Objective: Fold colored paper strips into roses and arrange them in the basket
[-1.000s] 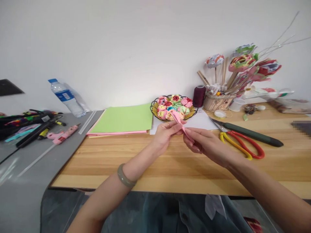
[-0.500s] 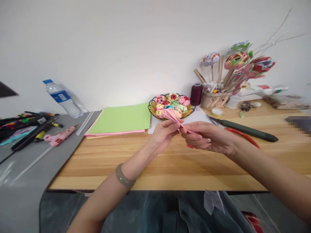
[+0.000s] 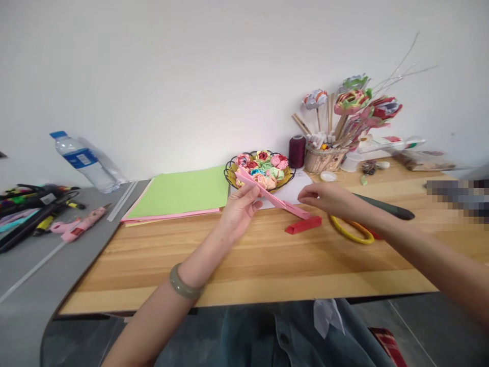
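My left hand (image 3: pixel 241 206) pinches a folded pink paper strip (image 3: pixel 272 198) near its upper end. The strip slants down to the right, its lower end just above a folded red paper piece (image 3: pixel 303 225) on the table. My right hand (image 3: pixel 324 198) is off the strip, a little to its right. Its fingers are loosely curled with a gap between them, and nothing shows in them. Below my right wrist lie scissors with a yellow-and-red handle (image 3: pixel 351 232), partly hidden by the forearm. A dark green handled tool (image 3: pixel 385 206) lies behind that arm.
Behind my hands stands a basket (image 3: pixel 229 176) of paper roses. Green paper sheets (image 3: pixel 183 193) lie left of it. A maroon thread spool (image 3: pixel 297 152) and a pot (image 3: pixel 324 159) of paper flowers stand back right. Far left are a water bottle (image 3: pixel 86 162) and a pink glue gun (image 3: pixel 86 224).
My right hand has let go of the pink strip and moved right. My left hand keeps hold of it. The red paper piece and yellow handle now show; the view has shifted right.
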`<act>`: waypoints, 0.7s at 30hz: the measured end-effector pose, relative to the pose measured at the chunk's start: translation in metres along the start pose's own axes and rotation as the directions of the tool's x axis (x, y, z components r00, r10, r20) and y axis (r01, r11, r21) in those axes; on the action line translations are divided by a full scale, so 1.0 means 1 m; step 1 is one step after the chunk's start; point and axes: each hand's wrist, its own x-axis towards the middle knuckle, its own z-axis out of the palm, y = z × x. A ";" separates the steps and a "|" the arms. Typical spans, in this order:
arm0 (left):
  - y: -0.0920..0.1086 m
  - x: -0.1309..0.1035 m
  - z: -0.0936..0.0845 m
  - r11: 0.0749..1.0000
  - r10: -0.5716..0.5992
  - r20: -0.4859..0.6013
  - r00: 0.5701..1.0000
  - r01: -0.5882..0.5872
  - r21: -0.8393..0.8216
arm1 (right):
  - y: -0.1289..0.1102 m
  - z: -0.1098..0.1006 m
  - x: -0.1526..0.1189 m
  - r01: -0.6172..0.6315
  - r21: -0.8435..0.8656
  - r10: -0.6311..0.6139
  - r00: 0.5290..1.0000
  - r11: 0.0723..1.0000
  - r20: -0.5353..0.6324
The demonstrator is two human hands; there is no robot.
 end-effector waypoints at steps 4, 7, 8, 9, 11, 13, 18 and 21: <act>-0.002 -0.001 -0.002 0.999 -0.031 0.003 1.000 0.031 0.034 | 0.005 0.028 0.005 -0.055 -0.110 0.055 0.998 0.992 -0.002; -0.003 -0.001 -0.003 0.997 -0.051 0.001 0.999 0.051 0.050 | 0.003 0.036 0.009 -0.049 -0.132 0.050 0.999 0.990 0.007; -0.003 -0.002 -0.003 0.997 -0.057 0.003 0.998 0.057 0.054 | 0.003 0.034 0.010 -0.037 -0.133 0.038 0.999 0.990 0.002; -0.004 -0.002 -0.002 0.996 -0.062 0.003 0.998 0.062 0.057 | 0.003 0.030 0.010 -0.022 -0.131 0.021 1.000 0.991 -0.009; -0.005 -0.002 -0.002 0.996 -0.072 0.004 0.997 0.071 0.061 | 0.003 0.018 0.007 0.022 -0.123 -0.027 0.999 0.992 -0.039; -0.005 -0.002 -0.001 0.995 -0.082 0.002 0.997 0.081 0.063 | 0.004 0.004 -0.001 0.088 -0.107 -0.093 0.995 0.990 -0.044; -0.006 -0.001 0.000 0.993 -0.102 0.010 0.995 0.101 0.069 | 0.001 -0.010 -0.027 0.253 -0.068 -0.242 0.961 0.965 0.136; -0.007 -0.002 0.001 0.991 -0.114 0.021 0.993 0.112 0.078 | -0.003 -0.001 -0.031 0.281 -0.092 -0.261 0.948 0.955 0.183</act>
